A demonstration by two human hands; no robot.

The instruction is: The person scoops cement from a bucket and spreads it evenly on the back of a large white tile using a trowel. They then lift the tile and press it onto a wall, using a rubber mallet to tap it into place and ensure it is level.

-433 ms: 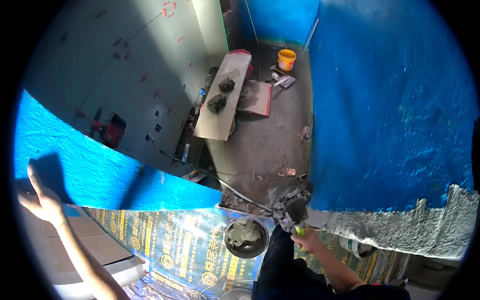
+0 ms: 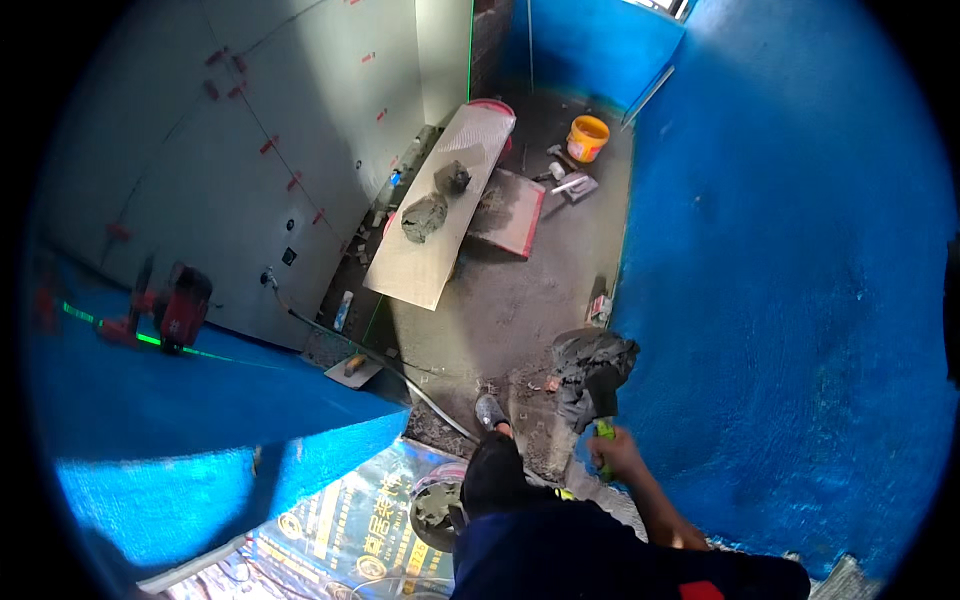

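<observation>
In my right hand (image 2: pixel 618 455) is the green handle of a trowel (image 2: pixel 603 392), its dark blade pointing away from me. A big lump of wet grey mortar (image 2: pixel 590 355) lies at the blade, close to the blue wall on the right. My fingers wrap around the handle. My left hand is out of view. Beside my leg, a round bucket (image 2: pixel 417 497) holds more grey mortar. Ahead, a long pale tile (image 2: pixel 405 272) carries two mortar lumps (image 2: pixel 424 217).
My shoe (image 2: pixel 490 412) is at the entry to the narrow floor. A hose (image 2: pixel 420 395) crosses there, beside a flat trowel (image 2: pixel 352 370). A red laser level (image 2: pixel 185 308) stands left. Farther back are a red-edged board (image 2: pixel 522 205), a yellow bucket (image 2: pixel 588 138) and hand tools (image 2: pixel 572 187).
My left hand has gone out of view. The trowel and mortar have shifted slightly up and right. My view has moved forward, and my shoe now shows at the entry.
</observation>
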